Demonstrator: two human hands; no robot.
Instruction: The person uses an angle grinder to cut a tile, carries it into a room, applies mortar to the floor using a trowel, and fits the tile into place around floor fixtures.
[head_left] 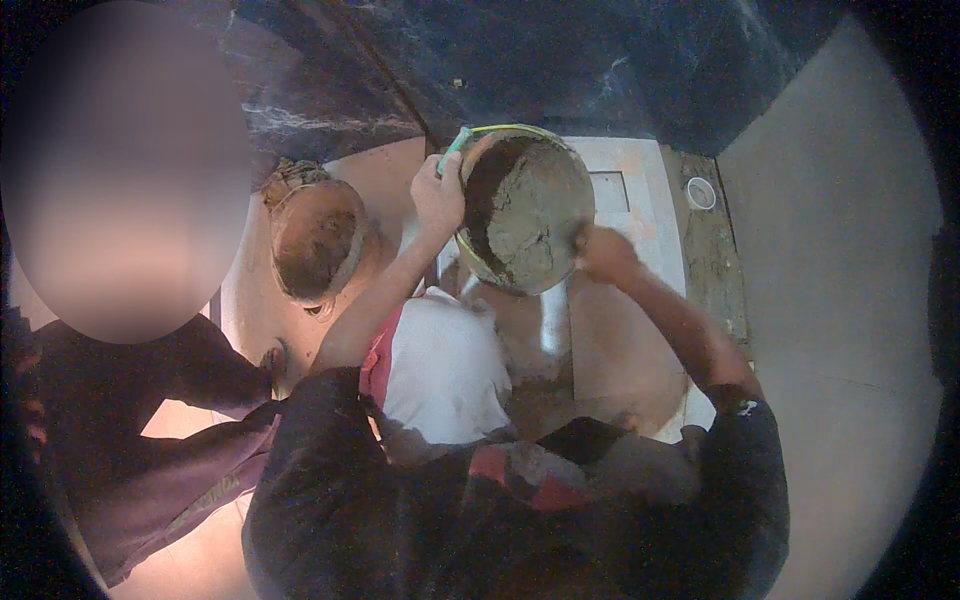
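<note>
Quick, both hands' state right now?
Left hand: closed on the green handle.
Right hand: at the right edge of the round container; open or closed, cannot be told.

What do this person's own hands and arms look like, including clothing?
Both the left hand and right hand are bare, with no gloves visible. Dark sleeves leave the forearms uncovered; a small whitish mark shows near the right cuff.
</note>
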